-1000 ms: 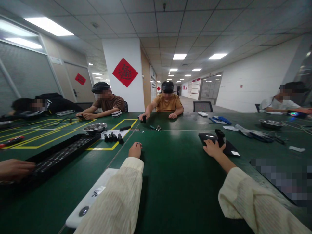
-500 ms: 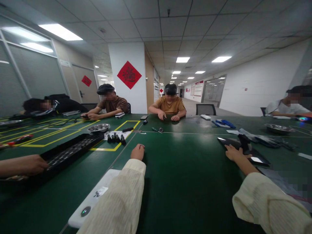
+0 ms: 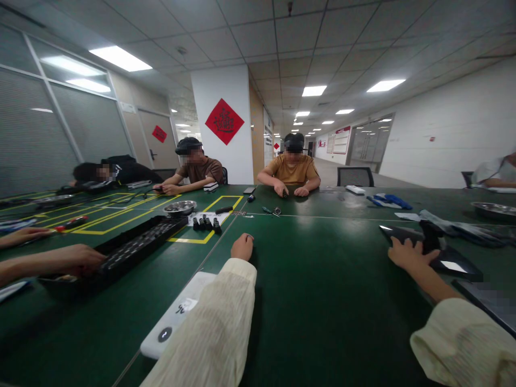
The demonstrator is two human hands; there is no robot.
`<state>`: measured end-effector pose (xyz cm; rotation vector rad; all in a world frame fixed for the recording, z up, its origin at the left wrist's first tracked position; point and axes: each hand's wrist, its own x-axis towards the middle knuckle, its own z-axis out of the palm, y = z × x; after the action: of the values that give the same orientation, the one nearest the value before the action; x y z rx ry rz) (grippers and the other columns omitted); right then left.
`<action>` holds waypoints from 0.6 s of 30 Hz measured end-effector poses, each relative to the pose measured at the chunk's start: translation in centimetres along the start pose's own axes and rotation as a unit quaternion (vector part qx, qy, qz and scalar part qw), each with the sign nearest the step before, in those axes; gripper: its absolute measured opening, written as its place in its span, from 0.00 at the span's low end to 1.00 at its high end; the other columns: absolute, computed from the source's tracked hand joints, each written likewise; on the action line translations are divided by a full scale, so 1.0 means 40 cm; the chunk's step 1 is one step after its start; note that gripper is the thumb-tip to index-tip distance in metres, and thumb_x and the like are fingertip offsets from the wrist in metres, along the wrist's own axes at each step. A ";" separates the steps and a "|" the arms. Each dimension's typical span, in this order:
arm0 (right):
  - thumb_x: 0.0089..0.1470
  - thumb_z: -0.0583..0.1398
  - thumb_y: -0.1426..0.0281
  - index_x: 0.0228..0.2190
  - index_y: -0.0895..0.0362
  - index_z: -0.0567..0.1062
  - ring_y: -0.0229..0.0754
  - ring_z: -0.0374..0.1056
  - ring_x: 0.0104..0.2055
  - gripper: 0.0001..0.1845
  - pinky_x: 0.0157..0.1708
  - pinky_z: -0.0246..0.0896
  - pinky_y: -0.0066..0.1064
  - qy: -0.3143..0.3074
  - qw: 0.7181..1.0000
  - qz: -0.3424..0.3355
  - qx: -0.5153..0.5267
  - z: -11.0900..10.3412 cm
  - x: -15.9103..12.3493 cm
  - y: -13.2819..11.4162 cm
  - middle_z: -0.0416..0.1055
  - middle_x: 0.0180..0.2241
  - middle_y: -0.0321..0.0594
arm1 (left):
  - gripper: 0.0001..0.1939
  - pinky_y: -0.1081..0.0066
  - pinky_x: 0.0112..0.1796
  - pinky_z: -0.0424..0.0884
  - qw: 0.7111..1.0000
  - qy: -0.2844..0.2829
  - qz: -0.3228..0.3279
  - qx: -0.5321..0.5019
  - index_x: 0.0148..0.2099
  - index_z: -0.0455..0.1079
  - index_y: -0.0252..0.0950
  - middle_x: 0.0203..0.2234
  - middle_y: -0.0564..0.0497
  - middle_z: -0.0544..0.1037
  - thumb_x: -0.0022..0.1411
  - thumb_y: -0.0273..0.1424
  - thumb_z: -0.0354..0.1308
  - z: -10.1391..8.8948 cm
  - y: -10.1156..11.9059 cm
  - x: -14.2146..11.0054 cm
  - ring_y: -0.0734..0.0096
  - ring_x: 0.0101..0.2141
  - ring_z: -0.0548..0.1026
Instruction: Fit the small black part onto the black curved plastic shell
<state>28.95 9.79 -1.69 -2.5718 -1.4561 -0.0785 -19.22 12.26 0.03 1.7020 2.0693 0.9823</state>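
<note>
- Black panel [image 3: 463,262]: right side of green tabletop [image 3: 330,301]; long axis slants far-left to near-right, narrow corner pointing far-left.
- Glossy, flat; white patch [image 3: 453,267] near end, dark block [image 3: 432,234] rising beyond right hand [image 3: 410,255].
- Right hand: fingers spread over panel.
- Left hand [image 3: 242,248]: loosely clenched, on tabletop.
- Black tray [image 3: 131,234]: long, walled, pale pieces in rows; co-worker's hand [image 3: 84,258] at near end.
- Shiny metal bowl [image 3: 180,212]: contents unclear.

Head camera: worn on the head, facing forward and slightly down across the desk [image 3: 310,301].
Wide field; left sleeve [image 3: 217,317] nearest, lower centre-left; right sleeve [image 3: 459,338] near, lower right; ceiling [image 3: 250,32] along the top; corridor [image 3: 328,173] farthest, right of centre.
</note>
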 end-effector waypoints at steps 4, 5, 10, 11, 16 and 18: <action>0.53 0.44 0.66 0.55 0.59 0.60 0.63 0.46 0.59 0.28 0.51 0.37 0.67 0.105 0.986 -0.107 0.076 -0.058 -0.067 -0.122 0.54 0.57 0.56 | 0.14 0.71 0.34 0.64 1.000 -0.006 0.007 0.013 0.36 0.70 0.40 0.33 0.51 0.77 0.59 0.32 0.42 0.001 0.001 0.001 0.66 0.37 0.73; 0.54 0.45 0.65 0.55 0.59 0.60 0.60 0.48 0.58 0.27 0.51 0.40 0.65 0.130 0.977 -0.132 0.104 -0.078 -0.081 -0.153 0.55 0.56 0.55 | 0.14 0.71 0.34 0.64 1.000 -0.007 0.009 0.015 0.36 0.70 0.40 0.34 0.51 0.77 0.59 0.32 0.42 0.000 0.001 0.002 0.66 0.37 0.73; 0.54 0.47 0.66 0.53 0.60 0.62 0.56 0.52 0.56 0.25 0.53 0.43 0.54 0.240 0.940 -0.203 0.132 -0.175 -0.126 -0.236 0.56 0.54 0.56 | 0.15 0.71 0.33 0.63 1.000 -0.013 0.015 0.020 0.36 0.70 0.40 0.34 0.51 0.77 0.60 0.31 0.41 0.000 -0.001 0.004 0.67 0.37 0.72; 0.53 0.47 0.67 0.53 0.62 0.61 0.57 0.51 0.57 0.26 0.53 0.44 0.51 0.260 0.937 -0.200 0.123 -0.187 -0.128 -0.233 0.54 0.54 0.58 | 0.15 0.71 0.33 0.63 1.000 -0.013 0.018 0.021 0.37 0.70 0.40 0.34 0.51 0.77 0.60 0.31 0.41 0.001 -0.002 0.005 0.67 0.37 0.72; 0.54 0.49 0.64 0.55 0.61 0.60 0.65 0.48 0.56 0.28 0.46 0.49 0.49 0.238 0.963 -0.070 0.108 -0.182 -0.071 -0.125 0.43 0.56 0.67 | 0.15 0.71 0.33 0.63 0.999 -0.019 0.031 0.023 0.36 0.70 0.40 0.34 0.51 0.76 0.59 0.31 0.41 0.006 -0.001 0.004 0.66 0.37 0.72; 0.53 0.50 0.63 0.52 0.62 0.65 0.70 0.48 0.55 0.27 0.41 0.50 0.51 0.210 0.974 -0.012 0.077 -0.158 -0.021 -0.055 0.39 0.57 0.70 | 0.15 0.71 0.33 0.63 0.999 -0.022 0.033 0.022 0.36 0.70 0.40 0.35 0.51 0.76 0.60 0.31 0.41 0.004 0.002 0.001 0.66 0.37 0.72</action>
<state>26.92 9.01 4.70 -2.2357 -1.2756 -0.4638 -19.06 12.35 -0.05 1.8079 2.0338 0.9164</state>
